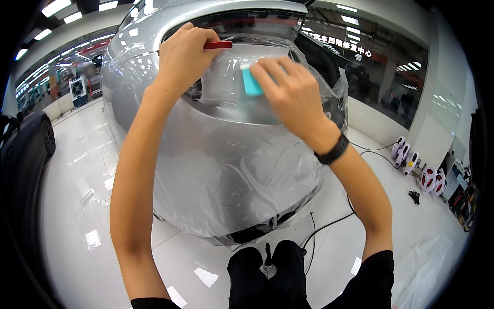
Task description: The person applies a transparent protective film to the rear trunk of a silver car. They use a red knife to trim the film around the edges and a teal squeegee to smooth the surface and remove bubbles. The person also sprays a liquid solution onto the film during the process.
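A silver car stands in front of me, its curved body covered by a sheet of transparent film. The film is wrinkled low down and hangs loose along the bottom edge. With my right hand, a little blurred, I grip a turquoise squeegee against the film over the recessed panel below the window. My left hand is at the panel's upper left, closed around a slim red tool. Only one end of that tool shows; my fingers hide the other.
A dark car stands at the far left. Black cable runs over the white floor at the right, near several white-and-purple devices by the wall. Paper-like scraps and loose plastic sheeting lie on the floor.
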`<action>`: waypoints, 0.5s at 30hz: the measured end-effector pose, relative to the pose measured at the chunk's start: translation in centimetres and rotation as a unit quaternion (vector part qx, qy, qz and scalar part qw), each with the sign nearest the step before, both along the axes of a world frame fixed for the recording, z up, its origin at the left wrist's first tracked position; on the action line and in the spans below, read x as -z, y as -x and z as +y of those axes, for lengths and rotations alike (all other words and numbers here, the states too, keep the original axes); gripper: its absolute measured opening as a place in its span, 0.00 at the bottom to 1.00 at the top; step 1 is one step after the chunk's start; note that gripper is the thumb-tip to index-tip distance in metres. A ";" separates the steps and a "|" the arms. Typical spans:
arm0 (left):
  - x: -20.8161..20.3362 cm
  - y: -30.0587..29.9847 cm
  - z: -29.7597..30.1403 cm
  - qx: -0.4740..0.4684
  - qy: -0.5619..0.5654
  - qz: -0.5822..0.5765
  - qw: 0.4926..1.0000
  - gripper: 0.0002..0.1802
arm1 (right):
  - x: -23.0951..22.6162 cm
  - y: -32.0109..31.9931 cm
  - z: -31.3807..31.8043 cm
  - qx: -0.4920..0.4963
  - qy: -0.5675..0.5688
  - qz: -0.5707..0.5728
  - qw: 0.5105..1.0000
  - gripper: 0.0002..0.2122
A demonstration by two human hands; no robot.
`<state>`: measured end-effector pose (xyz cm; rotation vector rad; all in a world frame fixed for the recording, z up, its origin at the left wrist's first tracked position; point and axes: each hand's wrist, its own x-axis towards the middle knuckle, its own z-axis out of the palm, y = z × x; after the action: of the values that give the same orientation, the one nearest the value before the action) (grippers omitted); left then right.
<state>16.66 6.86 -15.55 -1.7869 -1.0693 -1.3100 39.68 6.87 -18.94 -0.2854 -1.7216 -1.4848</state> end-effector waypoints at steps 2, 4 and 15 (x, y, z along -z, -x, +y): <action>0.0 -0.1 0.0 -0.005 0.005 -0.006 1.000 0.08 | 1.5 -0.3 -1.6 -0.004 0.059 -0.045 0.997 0.10; 0.1 -0.2 -0.1 -0.008 0.009 0.004 1.000 0.07 | 2.4 -0.7 -2.2 0.011 0.071 -0.076 0.995 0.10; 0.2 -0.7 -0.9 -0.027 0.021 0.000 0.999 0.06 | -1.6 1.6 1.6 0.023 0.010 -0.031 0.999 0.04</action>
<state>17.40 5.99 -15.72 -1.7780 -1.1444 -1.2633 38.05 8.50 -17.34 -0.2936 -1.7900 -1.5241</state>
